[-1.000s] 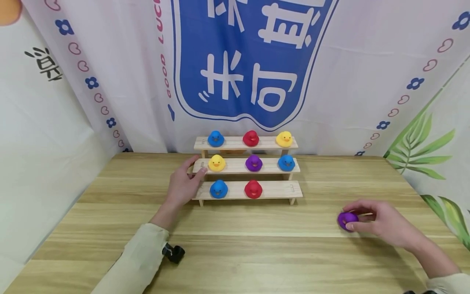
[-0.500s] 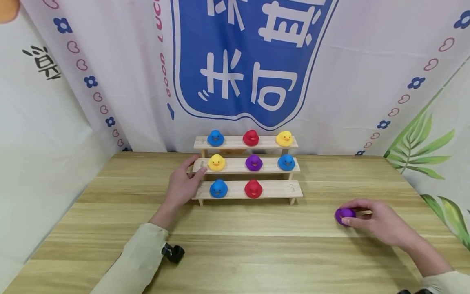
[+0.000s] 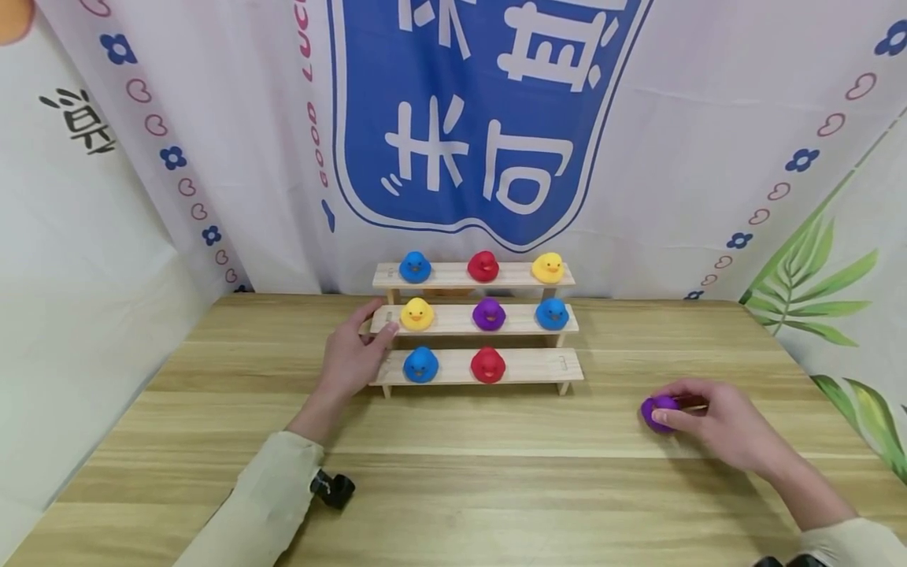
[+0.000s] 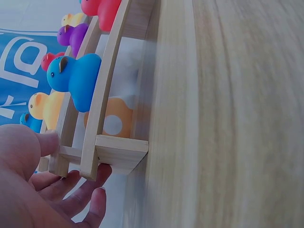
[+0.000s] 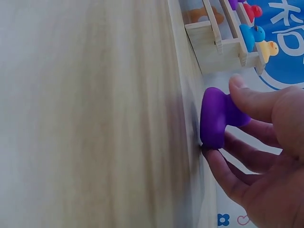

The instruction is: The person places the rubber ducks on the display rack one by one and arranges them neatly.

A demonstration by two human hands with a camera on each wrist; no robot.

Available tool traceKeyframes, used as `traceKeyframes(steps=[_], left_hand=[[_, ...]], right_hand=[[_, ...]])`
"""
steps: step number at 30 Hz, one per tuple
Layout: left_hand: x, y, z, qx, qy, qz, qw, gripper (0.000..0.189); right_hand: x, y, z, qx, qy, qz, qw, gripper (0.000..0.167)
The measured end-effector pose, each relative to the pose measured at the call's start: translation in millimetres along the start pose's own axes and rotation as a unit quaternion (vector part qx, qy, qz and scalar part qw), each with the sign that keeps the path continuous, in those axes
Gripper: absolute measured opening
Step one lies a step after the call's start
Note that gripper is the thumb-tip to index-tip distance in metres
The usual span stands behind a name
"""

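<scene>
A three-step wooden stand (image 3: 524,366) carries rubber ducks in several colours. My left hand (image 3: 354,350) grips its left end, the thumb on the middle step and the fingers (image 4: 97,173) reaching under the boards in the left wrist view. The front step bears a blue duck (image 3: 421,365) and a red duck (image 3: 488,365) and is bare at its right end. Off to the right of the stand, my right hand (image 3: 733,425) pinches a purple rubber duck (image 5: 213,116) between thumb and fingers, close over the table.
On the middle step sit a yellow duck (image 3: 417,314), a purple one and a blue one. The top step holds a blue duck (image 3: 415,268), a red one and a yellow one. Behind the wooden table (image 3: 453,488) hangs a printed curtain (image 3: 680,157).
My right hand has drifted slightly left and away from me, carrying the purple duck and tilting it. The left hand has stayed on the stand.
</scene>
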State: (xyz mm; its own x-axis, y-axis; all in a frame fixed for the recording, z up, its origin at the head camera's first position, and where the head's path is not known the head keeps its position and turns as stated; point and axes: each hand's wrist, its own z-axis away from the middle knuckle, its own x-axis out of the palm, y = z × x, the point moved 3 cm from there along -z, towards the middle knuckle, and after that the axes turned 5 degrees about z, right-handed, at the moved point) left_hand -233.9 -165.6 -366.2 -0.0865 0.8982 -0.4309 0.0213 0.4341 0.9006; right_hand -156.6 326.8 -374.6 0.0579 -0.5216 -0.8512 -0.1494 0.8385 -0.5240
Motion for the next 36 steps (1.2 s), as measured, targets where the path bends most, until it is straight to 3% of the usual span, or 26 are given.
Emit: traceKeyframes(steps=[12, 18, 23, 36], left_hand=[[-1.3, -0.6, -0.3, -0.003, -0.001, -0.002, 1.0000, 0.062], [-1.2, -1.2, 0.3, -0.009, -0.005, 0.009, 0.9999, 0.062], [-1.4, -0.9, 0.8, -0.008, -0.001, 0.008, 0.9999, 0.062], [-0.3, 0.7, -0.4, -0.007, 0.000, 0.002, 1.0000, 0.062]], right_hand=[[-6, -18, -11.8, -0.026, 0.014, -0.033, 0.9990, 0.033], [-4, -32, -21.9, -0.029, 0.024, -0.081, 0.9960, 0.040], [1, -47, -31.4, -0.047, 0.036, -0.112, 0.9920, 0.040], [24, -82, -54.2, -0.111, 0.021, -0.159, 0.9808, 0.032]])
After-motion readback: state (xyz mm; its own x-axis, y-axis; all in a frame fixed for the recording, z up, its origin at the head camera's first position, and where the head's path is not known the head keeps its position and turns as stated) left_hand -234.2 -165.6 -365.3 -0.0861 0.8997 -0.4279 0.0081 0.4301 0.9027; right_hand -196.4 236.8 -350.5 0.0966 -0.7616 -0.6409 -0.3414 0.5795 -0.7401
